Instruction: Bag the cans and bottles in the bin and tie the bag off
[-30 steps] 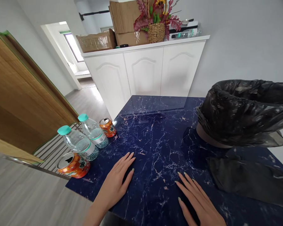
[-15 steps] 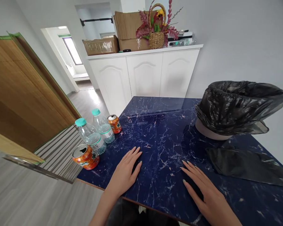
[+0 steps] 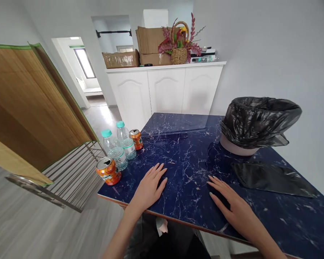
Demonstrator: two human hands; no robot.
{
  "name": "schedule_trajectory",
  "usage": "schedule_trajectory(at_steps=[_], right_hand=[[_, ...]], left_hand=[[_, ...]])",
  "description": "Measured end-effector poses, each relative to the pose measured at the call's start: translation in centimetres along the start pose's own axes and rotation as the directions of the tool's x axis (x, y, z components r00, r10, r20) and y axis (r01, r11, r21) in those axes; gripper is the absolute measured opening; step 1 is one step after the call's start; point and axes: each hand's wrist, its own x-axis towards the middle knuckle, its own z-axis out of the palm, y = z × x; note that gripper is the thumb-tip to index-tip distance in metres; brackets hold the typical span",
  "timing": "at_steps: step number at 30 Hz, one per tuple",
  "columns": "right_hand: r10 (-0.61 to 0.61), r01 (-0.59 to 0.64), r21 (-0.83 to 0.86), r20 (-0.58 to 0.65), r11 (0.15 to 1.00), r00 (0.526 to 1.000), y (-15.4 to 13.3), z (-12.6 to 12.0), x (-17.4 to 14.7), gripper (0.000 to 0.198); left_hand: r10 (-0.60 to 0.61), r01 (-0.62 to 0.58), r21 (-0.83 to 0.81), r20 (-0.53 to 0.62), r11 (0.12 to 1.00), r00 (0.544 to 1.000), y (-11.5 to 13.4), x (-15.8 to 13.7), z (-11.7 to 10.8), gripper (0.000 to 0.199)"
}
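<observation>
Palm down on the dark blue marbled table point(image 3: 183, 151), my left hand point(image 3: 150, 183) lies with its fingers stretched out, holding nothing. My right hand point(image 3: 228, 196) rests flat farther right, its fingers also extended over the tabletop. Left of my left hand stand an orange soda can point(image 3: 108, 171) at the near corner, a clear plastic bottle point(image 3: 115, 151) with a teal cap, a second such bottle point(image 3: 126, 142) and another orange soda can point(image 3: 136, 139). Beyond my right hand lies a flat black plastic bag point(image 3: 272, 180), and behind it stands a bin point(image 3: 239, 146) lined with a black bag point(image 3: 256, 124).
A white cabinet point(image 3: 167, 90) stands past the table's far edge, carrying cardboard boxes point(image 3: 121, 59) and a flower basket point(image 3: 179, 56). On the left is a metal rack point(image 3: 72, 172) beside a bamboo mat point(image 3: 35, 104). The table's front edge runs just below my hands.
The camera view has tilted and shifted slightly, so the cans, bottles and bin sit at different places in the picture. Both hands stay flat on the table.
</observation>
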Motion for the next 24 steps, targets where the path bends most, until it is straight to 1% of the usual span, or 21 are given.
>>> schedule_trajectory(at_steps=[3, 8, 10, 13, 18, 24], right_hand=[[0.011, -0.010, 0.025, -0.010, 1.000, 1.000, -0.2, -0.1, 0.1, 0.049], [0.012, -0.012, 0.044, -0.014, 0.999, 1.000, -0.8, -0.5, 0.1, 0.046], [0.004, -0.004, 0.046, -0.016, 0.999, 1.000, -0.9, -0.6, 0.1, 0.046], [0.000, 0.000, 0.045, -0.003, 0.999, 1.000, -0.8, -0.5, 0.1, 0.046], [0.032, -0.033, 0.059, 0.014, 0.998, 0.999, -0.2, -0.3, 0.2, 0.047], [0.014, -0.015, 0.037, 0.002, 0.999, 1.000, -0.2, 0.0, 0.0, 0.046]], left_hand=[[0.007, -0.007, 0.004, 0.002, 1.000, 1.000, -0.2, 0.1, 0.1, 0.047], [0.024, -0.024, -0.005, -0.031, 1.000, 0.999, -0.4, 0.1, 0.3, 0.046], [0.022, -0.022, -0.005, -0.023, 1.000, 1.000, -0.4, 0.0, 0.3, 0.047], [0.019, -0.019, -0.004, 0.000, 1.000, 1.000, -0.4, -0.3, 0.1, 0.049], [0.021, -0.021, -0.034, 0.003, 0.999, 1.000, -0.8, -0.6, 0.3, 0.052], [0.052, -0.054, -0.040, -0.041, 0.998, 0.998, -1.3, -0.8, 1.1, 0.050]])
